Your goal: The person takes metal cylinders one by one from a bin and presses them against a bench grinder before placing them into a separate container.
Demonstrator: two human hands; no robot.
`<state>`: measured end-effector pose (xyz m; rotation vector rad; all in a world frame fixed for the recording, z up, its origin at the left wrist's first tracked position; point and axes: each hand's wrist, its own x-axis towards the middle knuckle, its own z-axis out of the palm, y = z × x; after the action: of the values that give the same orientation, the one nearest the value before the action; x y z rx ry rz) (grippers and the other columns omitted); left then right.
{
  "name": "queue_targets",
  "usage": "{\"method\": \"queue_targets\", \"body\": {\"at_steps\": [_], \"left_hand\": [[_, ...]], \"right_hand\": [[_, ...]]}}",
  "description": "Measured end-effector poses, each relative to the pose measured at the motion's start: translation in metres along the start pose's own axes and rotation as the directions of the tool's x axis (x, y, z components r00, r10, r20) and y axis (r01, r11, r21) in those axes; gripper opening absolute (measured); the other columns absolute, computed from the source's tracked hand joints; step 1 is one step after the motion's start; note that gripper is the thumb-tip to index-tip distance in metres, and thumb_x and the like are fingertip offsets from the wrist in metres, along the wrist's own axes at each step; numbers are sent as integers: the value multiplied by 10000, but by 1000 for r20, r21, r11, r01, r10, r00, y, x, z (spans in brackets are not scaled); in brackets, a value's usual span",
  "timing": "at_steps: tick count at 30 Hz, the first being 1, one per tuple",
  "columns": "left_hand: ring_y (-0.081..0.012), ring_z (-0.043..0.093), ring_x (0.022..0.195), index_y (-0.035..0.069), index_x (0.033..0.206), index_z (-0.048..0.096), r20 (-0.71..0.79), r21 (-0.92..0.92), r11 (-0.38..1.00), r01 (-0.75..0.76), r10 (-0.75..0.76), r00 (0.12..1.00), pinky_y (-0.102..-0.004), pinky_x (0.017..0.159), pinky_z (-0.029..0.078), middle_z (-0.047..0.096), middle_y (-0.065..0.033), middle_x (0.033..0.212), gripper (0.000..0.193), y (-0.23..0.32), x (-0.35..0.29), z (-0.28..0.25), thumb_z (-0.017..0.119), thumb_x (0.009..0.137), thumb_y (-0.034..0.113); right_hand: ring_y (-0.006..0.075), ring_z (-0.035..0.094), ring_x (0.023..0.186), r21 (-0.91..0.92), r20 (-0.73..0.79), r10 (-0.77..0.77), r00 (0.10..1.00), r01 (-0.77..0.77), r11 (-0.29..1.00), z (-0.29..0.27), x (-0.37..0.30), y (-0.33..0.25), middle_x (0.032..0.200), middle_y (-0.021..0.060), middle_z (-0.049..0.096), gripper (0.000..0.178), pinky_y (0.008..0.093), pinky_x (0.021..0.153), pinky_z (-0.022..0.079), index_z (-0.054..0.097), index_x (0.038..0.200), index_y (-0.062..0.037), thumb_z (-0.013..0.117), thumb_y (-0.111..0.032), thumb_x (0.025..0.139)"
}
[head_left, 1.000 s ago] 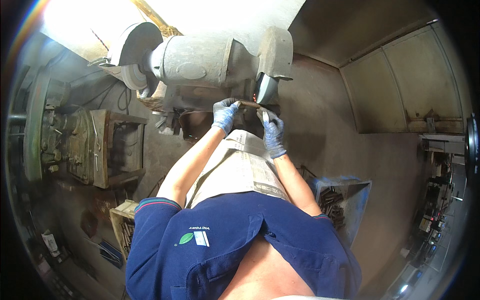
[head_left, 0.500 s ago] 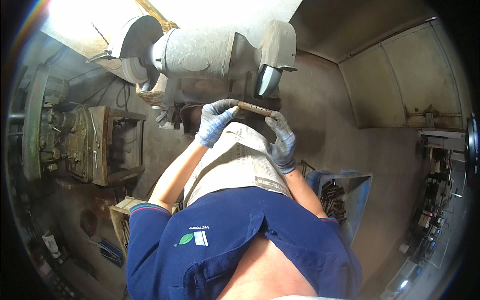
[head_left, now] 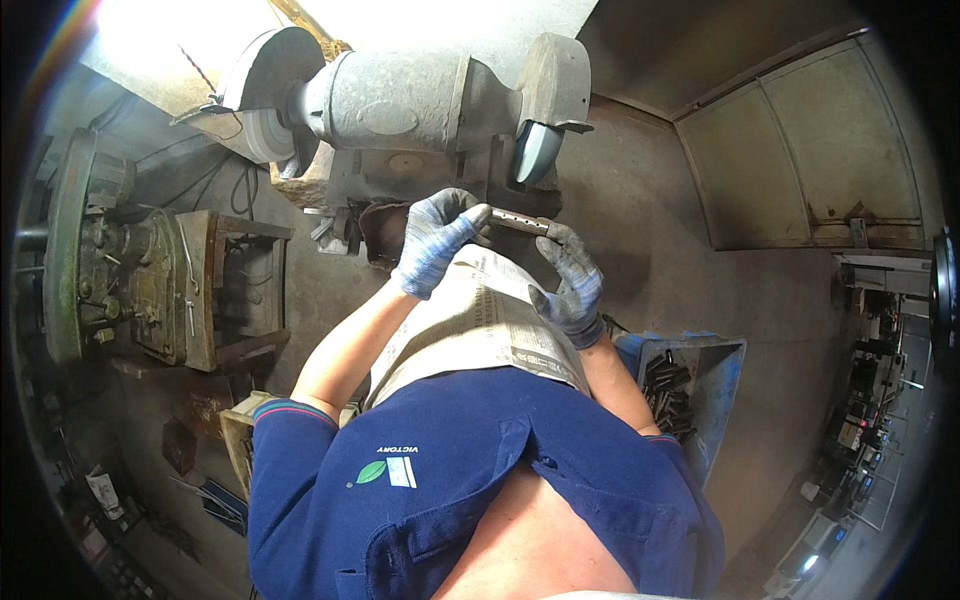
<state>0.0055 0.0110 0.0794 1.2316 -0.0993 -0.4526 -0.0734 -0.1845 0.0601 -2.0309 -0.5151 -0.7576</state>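
Observation:
A short metal tube (head_left: 520,222) with a row of small holes is held level between my two gloved hands. Its left end is gripped by my left hand (head_left: 436,240), fingers closed round it. My right hand (head_left: 572,280) pinches the right end with the fingertips, its thumb standing apart lower down. Both gloves are blue and white with grey, worn fingers. Just beyond the tube stands a bench grinder (head_left: 390,100), with a pale wheel (head_left: 266,135) at its left and a bluish-white wheel (head_left: 538,155) at its right.
A blue bin (head_left: 715,385) of dark metal pieces stands by my right elbow. By my left elbow is a wooden box (head_left: 238,425). A greenish machine (head_left: 150,270) stands at the left. Newspaper (head_left: 470,320) covers my lap. Metal panels (head_left: 800,150) line the right.
The tube has turned, so its holed side shows brighter and greyer. My left fingers have shifted on its end, and my right hand has moved slightly right.

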Motion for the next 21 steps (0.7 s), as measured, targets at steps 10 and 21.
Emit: {"method": "queue_targets", "body": {"at_steps": [10,21], "left_hand": [[-61,533,619,-25,869,539,-157,173,980,-97,124,980,-226,556,481,584,-49,716,224,-14,10,17,713,769,74],[-142,644,778,-45,1011,568,-17,-44,999,-11,10,1000,-244,699,547,640,-96,890,178,-28,19,5,604,843,0]], "right_hand": [[348,586,1044,-118,8,96,995,-94,988,4,-2,-6,1118,211,584,461,392,896,475,613,1094,11,705,-303,769],[296,518,1141,124,-46,305,951,-298,947,2,-12,12,1164,167,571,361,373,995,369,632,1094,10,641,-235,829]]}}
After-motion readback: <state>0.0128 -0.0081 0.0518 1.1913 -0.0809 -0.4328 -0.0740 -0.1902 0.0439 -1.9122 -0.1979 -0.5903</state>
